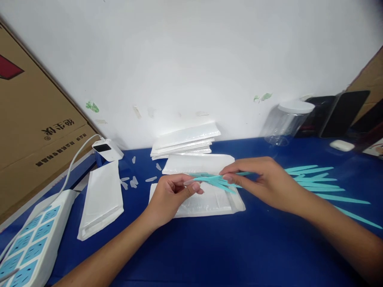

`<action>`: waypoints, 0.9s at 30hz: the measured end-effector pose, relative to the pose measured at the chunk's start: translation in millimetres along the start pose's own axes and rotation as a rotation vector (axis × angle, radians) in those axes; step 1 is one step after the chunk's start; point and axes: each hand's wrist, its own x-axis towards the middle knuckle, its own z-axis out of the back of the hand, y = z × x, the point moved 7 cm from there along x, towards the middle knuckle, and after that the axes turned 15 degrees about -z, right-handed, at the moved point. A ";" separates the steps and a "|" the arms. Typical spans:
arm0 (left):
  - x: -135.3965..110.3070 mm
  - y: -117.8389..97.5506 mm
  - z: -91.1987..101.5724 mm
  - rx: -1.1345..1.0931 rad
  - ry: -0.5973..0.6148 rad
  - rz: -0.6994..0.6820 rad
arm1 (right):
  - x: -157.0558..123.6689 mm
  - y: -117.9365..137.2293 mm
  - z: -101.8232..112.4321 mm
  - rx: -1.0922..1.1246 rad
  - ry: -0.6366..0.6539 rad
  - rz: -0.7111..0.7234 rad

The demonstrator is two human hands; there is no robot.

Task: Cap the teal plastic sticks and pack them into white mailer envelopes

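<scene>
Above the middle of the table, a loose bunch of thin turquoise strips (214,181) stretches between my two hands. My right hand (263,181) pinches the bunch between thumb and fingers near its right end. At the left end, my left hand (173,195) is closed with thumb against fingers on a small whitish translucent piece (189,182), which meets the strips' tips; whether they are joined I cannot tell. Beneath the hands lies a white padded envelope (206,207), and another white envelope (199,162) is just behind it. More turquoise strips (320,185) lie fanned out on the right.
Several small translucent pieces (133,182) lie left of centre near a white envelope (103,195). Stacked envelopes (185,139) rest by the wall. A power strip (38,239) and small white device (107,149) stand left; a clear jar (287,123) and white case (342,145) right.
</scene>
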 end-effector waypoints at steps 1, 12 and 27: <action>0.2 -1.1 0.2 0.008 -0.002 -0.003 | -0.3 0.7 0.7 -0.003 -0.004 0.004; -5.4 -13.7 -2.1 0.296 0.136 -0.104 | -1.1 4.7 -7.3 -0.018 0.060 0.083; -8.8 -10.4 -17.1 0.371 0.258 -0.120 | -9.2 13.0 -28.7 0.005 0.088 0.141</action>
